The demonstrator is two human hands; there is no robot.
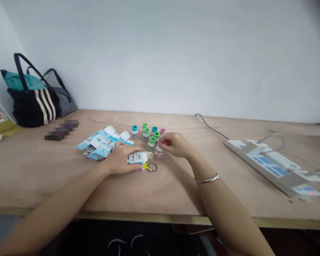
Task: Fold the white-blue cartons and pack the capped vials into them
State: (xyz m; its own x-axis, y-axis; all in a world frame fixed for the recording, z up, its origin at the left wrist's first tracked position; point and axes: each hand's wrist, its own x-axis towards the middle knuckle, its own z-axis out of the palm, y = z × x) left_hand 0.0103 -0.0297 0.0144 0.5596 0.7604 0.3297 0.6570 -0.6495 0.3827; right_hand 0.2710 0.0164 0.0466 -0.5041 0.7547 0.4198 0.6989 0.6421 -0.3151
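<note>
My left hand (121,158) is closed around a small white and blue box (135,158) with an open flap at its right end. Beside that box lies a metal key ring (153,167) with a yellow tag (145,166). The fingers of my right hand (173,144) pinch the pink top of a small clear jar (158,152). Behind and beside it stand several similar jars with green (152,141), blue (134,130) and pink (162,132) tops. Flattened white and blue boxes (102,142) are heaped just behind my left hand.
On the right of the wooden table (109,195) lies a white power strip (264,167) with plugs and a grey cable (213,128). A black striped bag (33,106), a dark pixelated object (61,130) and a container of yellow liquid (2,122) are at the left.
</note>
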